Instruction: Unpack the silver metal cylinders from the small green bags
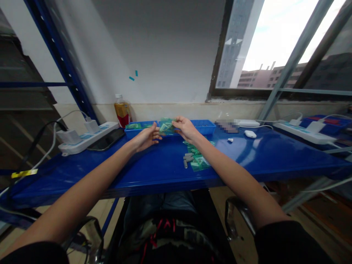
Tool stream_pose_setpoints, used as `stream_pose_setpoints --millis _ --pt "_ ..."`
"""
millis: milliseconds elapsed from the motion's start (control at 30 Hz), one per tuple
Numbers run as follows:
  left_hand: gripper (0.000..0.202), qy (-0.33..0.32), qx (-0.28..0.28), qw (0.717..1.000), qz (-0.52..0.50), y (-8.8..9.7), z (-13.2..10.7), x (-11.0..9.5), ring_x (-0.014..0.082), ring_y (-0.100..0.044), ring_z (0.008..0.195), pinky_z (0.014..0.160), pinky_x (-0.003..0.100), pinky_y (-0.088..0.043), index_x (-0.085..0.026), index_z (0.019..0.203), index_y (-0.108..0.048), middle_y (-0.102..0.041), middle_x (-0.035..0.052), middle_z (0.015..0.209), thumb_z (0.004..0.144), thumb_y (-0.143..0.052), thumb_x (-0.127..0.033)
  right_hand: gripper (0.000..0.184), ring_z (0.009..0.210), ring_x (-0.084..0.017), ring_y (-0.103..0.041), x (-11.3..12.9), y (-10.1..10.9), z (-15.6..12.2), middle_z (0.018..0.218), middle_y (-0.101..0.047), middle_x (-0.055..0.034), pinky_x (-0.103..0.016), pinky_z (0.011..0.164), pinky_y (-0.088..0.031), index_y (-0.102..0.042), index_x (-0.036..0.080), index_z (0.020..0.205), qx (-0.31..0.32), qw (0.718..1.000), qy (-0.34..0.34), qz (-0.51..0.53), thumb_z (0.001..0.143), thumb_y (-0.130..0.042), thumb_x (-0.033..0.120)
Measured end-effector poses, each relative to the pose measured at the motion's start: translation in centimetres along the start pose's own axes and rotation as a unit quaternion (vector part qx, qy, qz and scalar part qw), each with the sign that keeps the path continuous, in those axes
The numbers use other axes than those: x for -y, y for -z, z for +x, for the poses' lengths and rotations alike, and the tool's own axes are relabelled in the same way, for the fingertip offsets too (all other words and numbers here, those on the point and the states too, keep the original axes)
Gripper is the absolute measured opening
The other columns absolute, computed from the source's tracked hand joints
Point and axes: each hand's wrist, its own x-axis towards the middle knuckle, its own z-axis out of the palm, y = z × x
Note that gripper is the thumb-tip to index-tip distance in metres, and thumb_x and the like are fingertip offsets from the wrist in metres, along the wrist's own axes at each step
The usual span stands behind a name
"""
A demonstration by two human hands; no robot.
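My right hand [186,129] pinches the right edge of a small clear green plastic bag [166,126], raised in front of the blue bins. Pale pieces show inside the bag. At the bag's left edge is my left hand [147,138], its thumb and fingers apart; whether a fingertip touches the plastic I cannot tell. Several more green bags [200,163] lie on the blue table below my right forearm. Beside them sits a small group of grey cylindrical pieces [188,158]. The left blue bin [129,134] holds green bags, and the right blue bin [206,128] stands behind my right hand.
A bottle [122,111] stands at the back left, near a white power strip [88,139] and a dark phone [107,140]. To the right are an earbud case [250,134], an earbud [230,140] and another power strip [305,132]. Cables trail at both sides.
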Motion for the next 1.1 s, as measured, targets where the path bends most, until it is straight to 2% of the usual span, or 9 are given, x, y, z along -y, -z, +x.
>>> stream_pose_setpoints --millis 100,200,367,667,767,867,1000,1100 --pt "0.042 -0.006 0.059 0.998 0.013 -0.7 -0.2 0.9 0.0124 -0.060 0.065 0.056 0.022 -0.045 -0.013 0.085 -0.062 -0.067 0.0086 0.083 0.068 -0.075 -0.049 0.039 0.063 -0.008 -0.051 0.0 -0.2 -0.2 0.067 -0.054 0.0063 -0.020 0.056 -0.039 -0.047 0.020 0.078 0.021 1.000 0.004 -0.013 0.058 -0.077 0.035" --pt "0.037 -0.013 0.070 0.997 0.007 -1.0 -0.3 1.5 0.0100 -0.056 0.060 0.054 0.022 -0.042 -0.014 0.081 -0.062 -0.063 0.0043 0.074 0.062 -0.082 -0.040 0.043 0.064 -0.009 -0.050 -0.1 -0.6 -0.5 0.068 -0.054 0.0055 -0.020 0.056 -0.039 -0.049 0.019 0.077 0.058 0.998 0.001 -0.012 0.054 -0.080 0.037" --pt "0.036 0.000 0.079 0.997 -0.006 -0.9 -0.3 1.6 0.0088 -0.051 0.056 0.053 0.022 -0.040 -0.016 0.083 -0.061 -0.059 0.0009 0.067 0.061 -0.082 -0.035 0.043 0.066 -0.010 -0.050 0.1 -0.9 -0.8 0.070 -0.054 0.0044 -0.021 0.057 -0.039 -0.049 0.020 0.076 0.086 0.996 -0.001 -0.009 0.053 -0.081 0.038" --pt "0.030 0.012 0.110 0.994 0.002 -1.1 -0.6 1.4 0.0100 -0.051 0.056 0.053 0.024 -0.040 -0.017 0.084 -0.063 -0.061 0.0036 0.070 0.065 -0.078 -0.036 0.037 0.067 -0.010 -0.048 0.6 -1.1 -1.1 0.070 -0.052 0.0038 -0.023 0.058 -0.039 -0.047 0.021 0.077 0.091 0.995 -0.008 -0.031 0.061 -0.077 0.036" --pt "0.029 -0.016 0.077 0.997 0.015 -1.1 -0.4 1.4 0.0090 -0.049 0.053 0.051 0.023 -0.038 -0.016 0.076 -0.061 -0.058 0.0012 0.064 0.063 -0.079 -0.035 0.038 0.065 -0.010 -0.048 0.5 -1.0 -1.0 0.070 -0.052 0.0043 -0.022 0.057 -0.038 -0.047 0.021 0.078 0.089 0.995 -0.004 -0.033 0.061 -0.077 0.037" --pt "0.029 -0.067 0.029 0.994 0.077 -0.7 0.1 1.3 0.0075 -0.043 0.048 0.048 0.022 -0.033 -0.015 0.064 -0.058 -0.052 -0.0018 0.056 0.061 -0.080 -0.033 0.038 0.063 -0.009 -0.048 0.2 -0.8 -0.8 0.069 -0.052 0.0047 -0.022 0.057 -0.039 -0.047 0.020 0.079 0.088 0.995 -0.001 -0.051 0.062 -0.077 0.037" --pt "0.026 -0.106 -0.029 0.979 0.174 0.0 0.7 1.1 0.0067 -0.040 0.046 0.046 0.022 -0.026 -0.014 0.069 -0.063 -0.052 -0.0027 0.055 0.059 -0.080 -0.031 0.034 0.062 -0.009 -0.049 -0.5 -0.4 -0.3 0.067 -0.053 0.0049 -0.022 0.058 -0.041 -0.048 0.020 0.079 0.087 0.992 0.016 -0.087 0.065 -0.073 0.036" --pt "0.029 -0.121 -0.074 0.968 0.206 0.2 0.8 1.1 0.0061 -0.037 0.044 0.046 0.022 -0.023 -0.015 0.065 -0.057 -0.050 -0.0048 0.051 0.059 -0.080 -0.032 0.030 0.060 -0.009 -0.050 -1.1 -0.3 0.0 0.066 -0.054 0.0050 -0.022 0.057 -0.043 -0.048 0.020 0.080 0.086 0.990 0.025 -0.114 0.067 -0.070 0.035"
